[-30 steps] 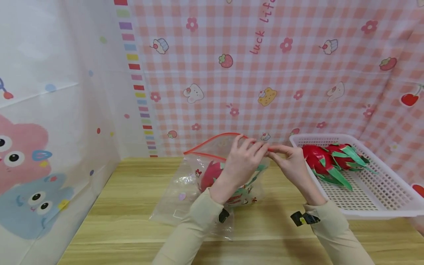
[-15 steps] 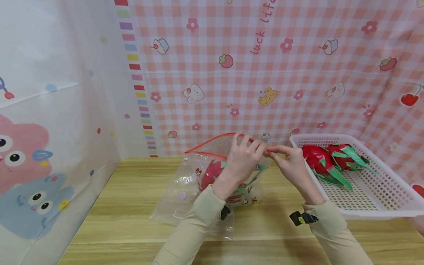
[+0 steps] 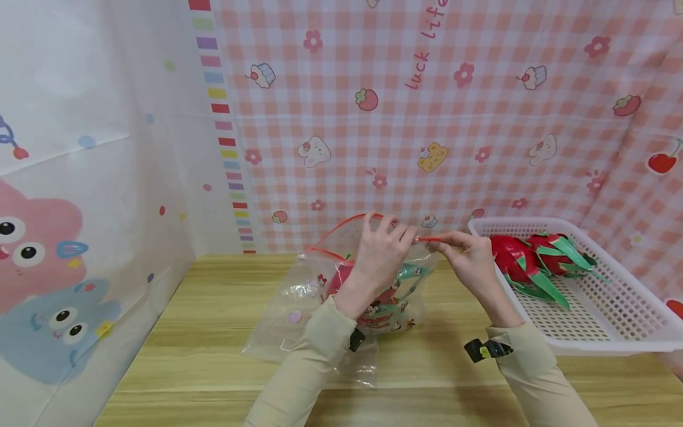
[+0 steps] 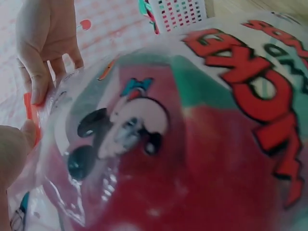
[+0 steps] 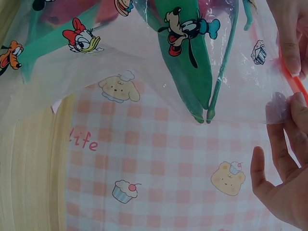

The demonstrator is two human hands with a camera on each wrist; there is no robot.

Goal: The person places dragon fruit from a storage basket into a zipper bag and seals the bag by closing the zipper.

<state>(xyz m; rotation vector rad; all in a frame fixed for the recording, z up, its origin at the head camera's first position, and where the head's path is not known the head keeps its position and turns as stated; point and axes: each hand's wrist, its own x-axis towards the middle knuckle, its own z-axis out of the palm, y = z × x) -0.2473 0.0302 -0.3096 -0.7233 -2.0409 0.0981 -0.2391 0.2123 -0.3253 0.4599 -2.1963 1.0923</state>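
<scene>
A clear zip bag [image 3: 397, 311] with cartoon prints and a red zip strip stands on the table. Inside it is a red dragon fruit [image 4: 207, 163] with green leaf tips, partly covered by my left arm in the head view. My left hand [image 3: 380, 252] pinches the zip strip right of the middle, its other fingers spread over the bag's mouth. At the strip's right end, my right hand [image 3: 471, 258] grips the bag's corner between thumb and forefinger. A short stretch of red strip [image 3: 427, 239] shows between the hands. Left of them, the mouth gapes.
A white plastic basket [image 3: 635, 290] at the right holds two dragon fruits [image 3: 514, 258]. Clear plastic [image 3: 272, 332] lies flat on the wooden table [image 3: 171, 356] under and left of the bag. A pink checked cloth [image 3: 341, 130] hangs behind.
My left hand has slid left along the zip strip, away from my right hand, so more red strip shows between them. My right hand still grips the corner.
</scene>
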